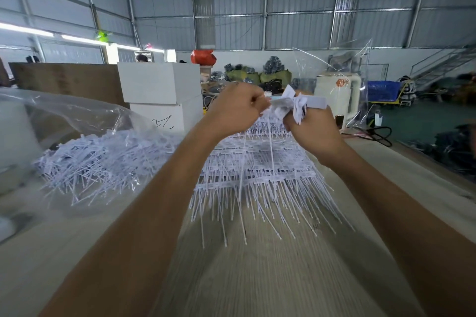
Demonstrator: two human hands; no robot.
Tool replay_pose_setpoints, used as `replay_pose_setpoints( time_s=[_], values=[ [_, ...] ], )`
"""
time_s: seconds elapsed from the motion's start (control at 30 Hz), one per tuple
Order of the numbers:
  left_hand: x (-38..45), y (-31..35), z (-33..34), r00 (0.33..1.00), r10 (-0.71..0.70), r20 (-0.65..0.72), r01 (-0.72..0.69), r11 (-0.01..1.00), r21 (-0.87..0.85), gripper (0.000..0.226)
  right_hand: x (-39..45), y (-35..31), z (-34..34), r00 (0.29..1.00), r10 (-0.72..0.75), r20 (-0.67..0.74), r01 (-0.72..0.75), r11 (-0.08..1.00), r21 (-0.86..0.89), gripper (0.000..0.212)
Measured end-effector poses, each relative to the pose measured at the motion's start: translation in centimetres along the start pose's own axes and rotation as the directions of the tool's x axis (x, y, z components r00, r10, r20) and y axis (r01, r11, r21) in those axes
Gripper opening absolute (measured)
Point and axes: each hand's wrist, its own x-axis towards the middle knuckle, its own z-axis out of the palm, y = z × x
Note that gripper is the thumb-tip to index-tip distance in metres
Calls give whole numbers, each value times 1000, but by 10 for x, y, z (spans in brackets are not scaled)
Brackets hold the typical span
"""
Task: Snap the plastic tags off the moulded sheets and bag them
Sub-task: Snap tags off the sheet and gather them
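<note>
Both hands are raised above the wooden table [270, 278]. My right hand [313, 128] is shut on a bunch of white plastic tags [291, 104] whose flat heads stick up from the fist. My left hand [235, 108] is closed, pinching the left end of that same bunch. Below the hands a stack of white moulded tag sheets [257, 175] lies on the table, their thin tails fanning toward me. To the left, a heap of loose snapped tags [98, 159] lies in the mouth of a clear plastic bag [77, 116].
Two stacked white boxes [162, 92] stand behind the heap, with a brown board [67, 80] to their left. A clear plastic sheet [345, 67] and a cream machine [337, 95] stand at the back right. The table's right edge drops to a green floor.
</note>
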Motion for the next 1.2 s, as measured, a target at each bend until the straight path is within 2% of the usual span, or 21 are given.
replay_pose_setpoints(
  time_s=[0.07,0.1,0.2,0.27,0.37,0.5,0.6,0.67,0.73,0.83,0.93,1.07,1.2],
  values=[
    [0,5,4,1000,13,-27,-9,993,120,32,-1,5,2,996,74,-46,-76,997,-31,27],
    [-1,6,4,1000,21,-10,-20,993,118,32,0,9,3,992,104,-65,-106,994,-36,32],
    [-9,21,-1,980,100,172,-78,988,-130,33,5,20,-2,957,245,-153,-249,968,-12,31],
    [-10,33,0,975,152,164,-130,982,-140,34,6,29,-10,921,363,-140,-348,930,122,25],
    [-6,39,2,985,162,62,-151,977,-149,33,5,35,-19,895,446,4,-416,831,369,19],
    [-6,18,0,983,75,165,-63,995,-78,20,5,26,-16,917,357,181,-399,783,478,20],
    [-7,5,0,983,33,178,-18,996,-82,25,2,16,-9,930,265,255,-350,851,390,22],
    [-8,2,1,987,36,155,-12,988,-152,22,0,15,-6,943,231,241,-286,932,223,25],
    [-8,0,2,988,39,148,-5,975,-221,17,0,14,-7,962,168,214,-199,971,132,20],
    [-9,-2,5,996,8,90,27,922,-387,21,-2,8,-10,972,58,226,-95,983,159,12],
    [-9,-5,7,1000,-26,-13,17,892,-452,17,-3,7,-14,965,33,260,-92,971,218,12],
    [-10,-13,10,995,-83,-60,50,903,-427,20,-4,6,-14,951,28,309,-92,977,192,12],
    [-8,-12,12,991,-90,-102,41,912,-408,25,-1,5,-11,961,50,271,-96,983,158,8]
  ],
)
